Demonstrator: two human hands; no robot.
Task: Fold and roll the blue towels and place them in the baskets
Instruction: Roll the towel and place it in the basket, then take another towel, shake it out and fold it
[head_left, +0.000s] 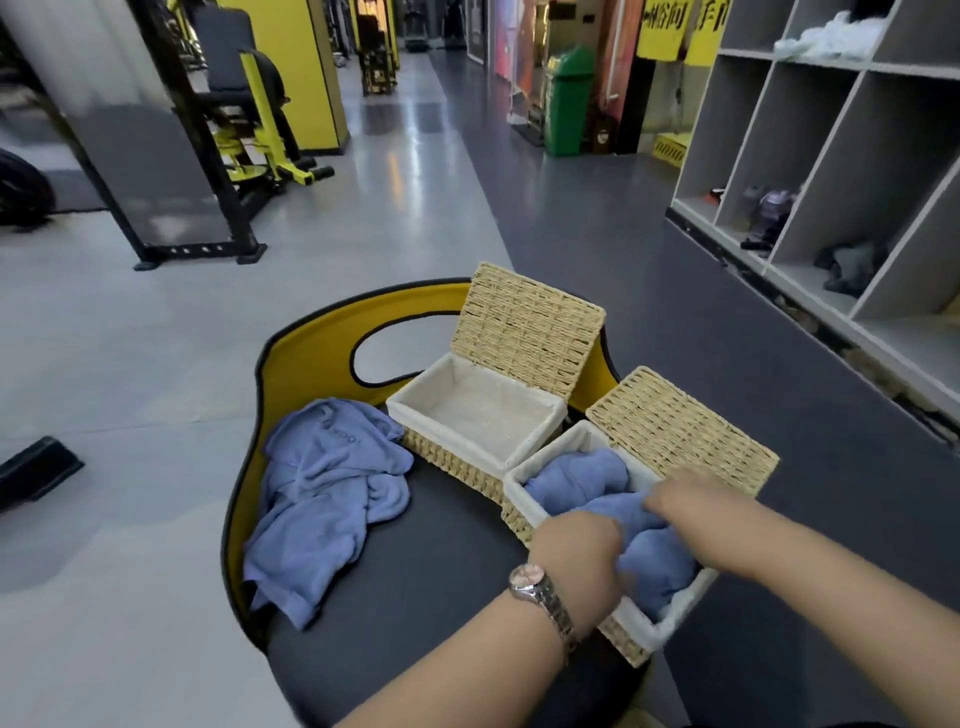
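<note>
Near basket: our near basket (530, 506) already has blue towels (582, 475) in it.
Left hand: our left hand (576, 551) grips the towel (657, 558) we are tucking in.
Right hand: our right hand (685, 496) presses down on the same towel; we cannot tell if its fingers are curled.
Far basket: the far basket (415, 408) has nothing inside, lid up.
Left to do: a loose towel (324, 499) lies rumpled on the table (431, 577), not yet folded or rolled.
</note>
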